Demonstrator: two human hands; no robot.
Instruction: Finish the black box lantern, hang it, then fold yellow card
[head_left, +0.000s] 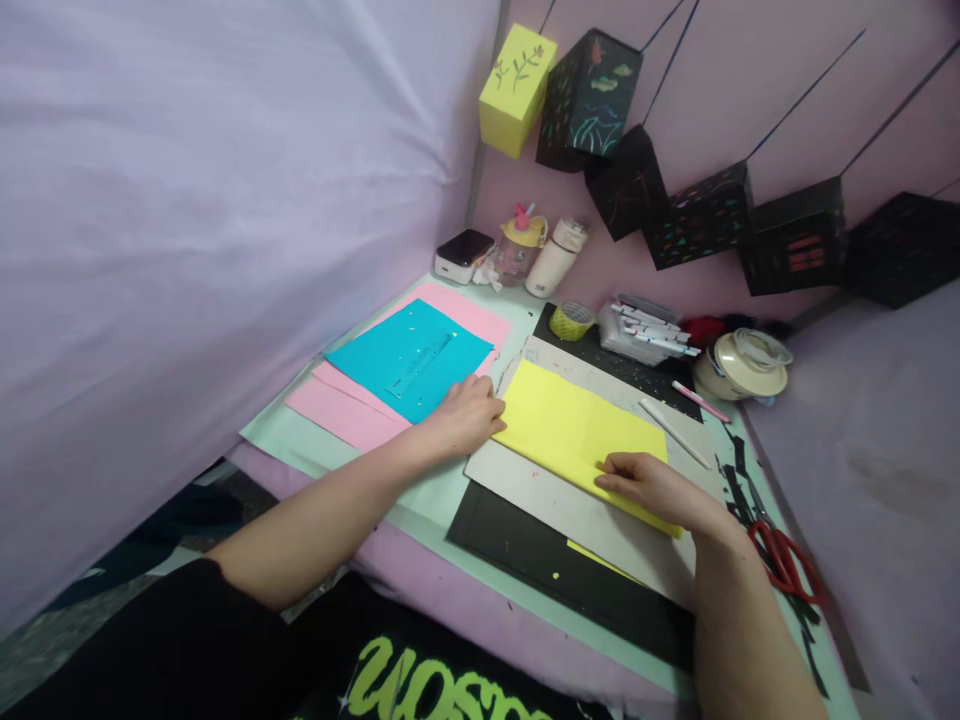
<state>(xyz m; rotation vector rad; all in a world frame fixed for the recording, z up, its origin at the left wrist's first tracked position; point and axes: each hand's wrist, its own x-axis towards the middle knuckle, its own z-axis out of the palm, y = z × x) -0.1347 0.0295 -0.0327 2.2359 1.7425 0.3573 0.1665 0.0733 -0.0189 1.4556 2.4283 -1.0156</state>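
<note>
A folded sheet of yellow paper [581, 415] lies on a grey board [540, 482] in front of me. At its left end, my left hand [469, 415] has curled fingers closed on the paper's corner. My right hand [645, 482] is closed too, thumb and fingers together at the paper's near folded edge, towards the right. A white pen-like tool [675, 433] rests on the board just beyond the right hand. Beneath the board is black paper [510, 535], with a sliver of yellow showing on it.
Left of the board, blue paper [375, 345] with a clear ruler [421, 365] lies on pink sheets [341, 408]. Red-handled scissors [784, 565] are among black scraps at right. Tape [571, 321], markers [649, 330] and bottles [556, 258] stand behind; paper boxes [592, 100] hang above.
</note>
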